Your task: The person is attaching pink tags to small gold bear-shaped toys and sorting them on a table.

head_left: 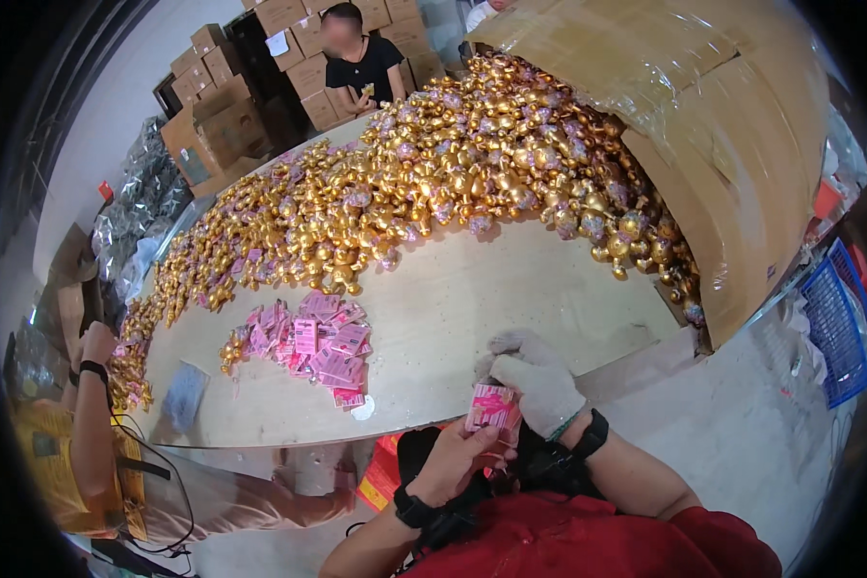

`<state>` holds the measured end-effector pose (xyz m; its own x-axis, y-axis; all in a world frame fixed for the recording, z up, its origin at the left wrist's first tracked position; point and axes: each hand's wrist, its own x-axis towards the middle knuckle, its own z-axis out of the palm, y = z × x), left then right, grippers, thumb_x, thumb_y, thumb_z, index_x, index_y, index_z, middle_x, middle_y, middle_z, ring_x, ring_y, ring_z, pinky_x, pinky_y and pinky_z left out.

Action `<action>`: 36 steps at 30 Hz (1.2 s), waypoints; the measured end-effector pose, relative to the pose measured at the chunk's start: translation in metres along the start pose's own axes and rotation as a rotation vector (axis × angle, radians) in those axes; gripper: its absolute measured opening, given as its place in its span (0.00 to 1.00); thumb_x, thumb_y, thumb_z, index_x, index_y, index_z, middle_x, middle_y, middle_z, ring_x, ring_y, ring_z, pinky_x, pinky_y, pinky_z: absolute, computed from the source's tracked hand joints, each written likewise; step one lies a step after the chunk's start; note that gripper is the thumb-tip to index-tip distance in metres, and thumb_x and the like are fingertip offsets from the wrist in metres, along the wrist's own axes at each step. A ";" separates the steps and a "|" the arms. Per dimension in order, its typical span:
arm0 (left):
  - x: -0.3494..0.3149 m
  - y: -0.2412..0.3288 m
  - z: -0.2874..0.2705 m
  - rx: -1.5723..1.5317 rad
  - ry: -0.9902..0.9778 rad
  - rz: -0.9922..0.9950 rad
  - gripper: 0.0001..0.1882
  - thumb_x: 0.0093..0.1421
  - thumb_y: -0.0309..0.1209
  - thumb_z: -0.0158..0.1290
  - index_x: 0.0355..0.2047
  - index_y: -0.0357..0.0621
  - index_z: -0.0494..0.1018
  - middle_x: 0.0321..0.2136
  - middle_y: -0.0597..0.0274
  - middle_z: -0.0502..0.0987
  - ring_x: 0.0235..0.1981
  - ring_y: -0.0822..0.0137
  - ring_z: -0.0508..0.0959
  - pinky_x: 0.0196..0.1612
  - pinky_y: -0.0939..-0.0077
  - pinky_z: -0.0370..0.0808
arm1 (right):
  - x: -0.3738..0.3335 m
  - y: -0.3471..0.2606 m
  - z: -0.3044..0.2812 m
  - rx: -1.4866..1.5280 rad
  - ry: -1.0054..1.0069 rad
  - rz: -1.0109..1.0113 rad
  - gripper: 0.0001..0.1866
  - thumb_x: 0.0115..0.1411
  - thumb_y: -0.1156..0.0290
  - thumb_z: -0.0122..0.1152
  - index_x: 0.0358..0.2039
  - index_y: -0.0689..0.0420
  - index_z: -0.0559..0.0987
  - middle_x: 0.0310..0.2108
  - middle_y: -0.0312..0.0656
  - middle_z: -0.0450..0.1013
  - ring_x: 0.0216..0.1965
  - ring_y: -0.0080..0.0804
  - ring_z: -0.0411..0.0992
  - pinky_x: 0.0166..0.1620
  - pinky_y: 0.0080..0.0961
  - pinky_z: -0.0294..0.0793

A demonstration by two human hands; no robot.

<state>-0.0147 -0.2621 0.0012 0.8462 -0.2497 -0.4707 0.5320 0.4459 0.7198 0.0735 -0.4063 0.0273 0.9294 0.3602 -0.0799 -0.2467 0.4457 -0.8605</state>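
Note:
My left hand (456, 460), bare with a dark wristband, is closed around a small stack of pink printed packets (492, 407) at the table's near edge. Close beside the stack, my right hand (541, 385) in a white glove has its fingers curled in. Whether anything is pinched between those gloved fingers is hidden. Further left on the table lies a loose pile of similar pink packets (329, 339). A few gold pieces (233, 349) sit at that pile's left side.
A large heap of shiny gold figure-shaped pieces (395, 193) covers the table's (472, 289) far side. An open cardboard box (732, 164) leans over its right end. A blue crate (836, 323) stands right. One person (364, 72) stands across; another person's arm (91, 414) reaches in left.

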 end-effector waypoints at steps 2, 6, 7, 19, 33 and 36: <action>-0.003 -0.001 -0.001 0.255 0.135 0.161 0.11 0.62 0.26 0.51 0.44 0.37 0.69 0.34 0.59 0.77 0.33 0.70 0.77 0.36 0.77 0.75 | 0.001 -0.012 -0.002 -0.154 -0.042 0.013 0.14 0.54 0.76 0.56 0.43 0.63 0.74 0.34 0.41 0.75 0.36 0.26 0.73 0.40 0.23 0.74; -0.006 -0.003 -0.007 0.477 0.310 0.547 0.12 0.61 0.24 0.51 0.45 0.35 0.68 0.34 0.62 0.75 0.33 0.75 0.74 0.36 0.80 0.72 | 0.000 -0.015 -0.007 -0.464 -0.313 0.012 0.17 0.55 0.74 0.56 0.46 0.64 0.74 0.34 0.42 0.75 0.37 0.24 0.73 0.39 0.23 0.74; -0.009 0.001 -0.006 0.290 0.197 0.527 0.13 0.61 0.25 0.52 0.45 0.36 0.67 0.34 0.63 0.73 0.32 0.77 0.72 0.36 0.81 0.72 | 0.000 -0.008 -0.010 -0.375 -0.387 0.155 0.19 0.55 0.73 0.56 0.49 0.62 0.74 0.35 0.43 0.74 0.36 0.25 0.74 0.38 0.24 0.74; -0.007 0.001 -0.015 0.575 0.019 0.550 0.13 0.59 0.26 0.57 0.42 0.39 0.66 0.30 0.67 0.73 0.30 0.79 0.72 0.33 0.83 0.72 | -0.008 0.009 -0.017 -0.315 -0.492 0.228 0.32 0.54 0.71 0.60 0.59 0.61 0.64 0.31 0.38 0.73 0.30 0.21 0.70 0.33 0.20 0.72; -0.019 0.027 0.003 0.854 0.176 0.448 0.08 0.59 0.30 0.55 0.32 0.35 0.74 0.27 0.63 0.77 0.28 0.78 0.73 0.31 0.81 0.72 | -0.026 -0.001 0.003 -0.526 -0.690 0.244 0.23 0.53 0.72 0.60 0.50 0.61 0.67 0.30 0.42 0.74 0.26 0.28 0.76 0.28 0.23 0.76; -0.020 0.029 0.006 0.918 0.157 0.494 0.08 0.59 0.30 0.55 0.32 0.36 0.75 0.27 0.62 0.77 0.27 0.75 0.74 0.31 0.79 0.72 | -0.029 0.008 0.001 -0.654 -0.636 0.097 0.21 0.53 0.70 0.60 0.47 0.60 0.69 0.28 0.42 0.73 0.26 0.26 0.75 0.29 0.24 0.74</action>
<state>-0.0160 -0.2497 0.0343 0.9967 -0.0739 -0.0335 0.0037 -0.3702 0.9289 0.0440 -0.4126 0.0230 0.5392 0.8412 -0.0412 0.0689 -0.0928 -0.9933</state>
